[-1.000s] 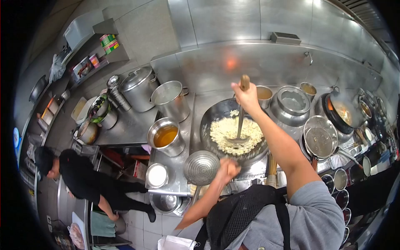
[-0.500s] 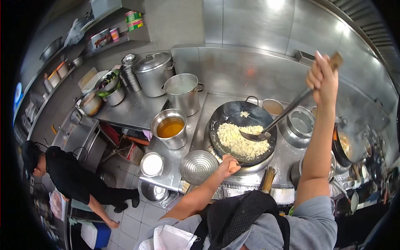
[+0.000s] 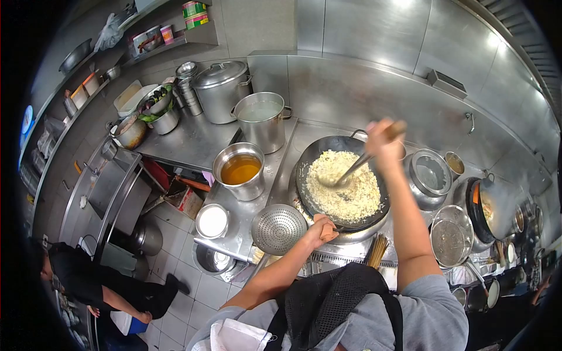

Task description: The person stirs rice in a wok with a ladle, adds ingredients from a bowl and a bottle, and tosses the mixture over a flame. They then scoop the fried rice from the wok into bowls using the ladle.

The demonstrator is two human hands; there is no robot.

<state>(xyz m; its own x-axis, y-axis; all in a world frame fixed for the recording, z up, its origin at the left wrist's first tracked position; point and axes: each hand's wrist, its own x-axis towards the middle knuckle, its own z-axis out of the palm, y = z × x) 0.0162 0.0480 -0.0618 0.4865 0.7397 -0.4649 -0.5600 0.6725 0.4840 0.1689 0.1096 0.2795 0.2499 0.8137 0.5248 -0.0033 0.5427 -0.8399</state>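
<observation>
A dark wok (image 3: 302,193) sits on the burner, holding loose pale-yellow grains that look like fried rice (image 3: 351,202). My right hand (image 3: 386,140), blurred by motion, is closed round the wooden-ended handle of a long metal wok ladle (image 3: 356,166). The ladle's head is down in the rice near the wok's middle. At the wok's near left edge, my left hand (image 3: 318,231) grips a folded orange-brown cloth (image 3: 328,228) against the wok; the part under the cloth is hidden. Beside that hand lies a round perforated strainer (image 3: 278,229).
Left of the wok stand a pot of amber liquid (image 3: 241,169), a tall stockpot (image 3: 261,126) and a white-filled container (image 3: 212,221). A bamboo brush (image 3: 377,250) is near the front. On the right are a metal pot (image 3: 430,175) and a steaming second wok (image 3: 481,207). A co-worker (image 3: 111,275) bends at lower left.
My right hand has come down and left, and the ladle has pushed into the rice, which now spreads farther up the wok. The co-worker has moved lower. My left hand keeps its grip.
</observation>
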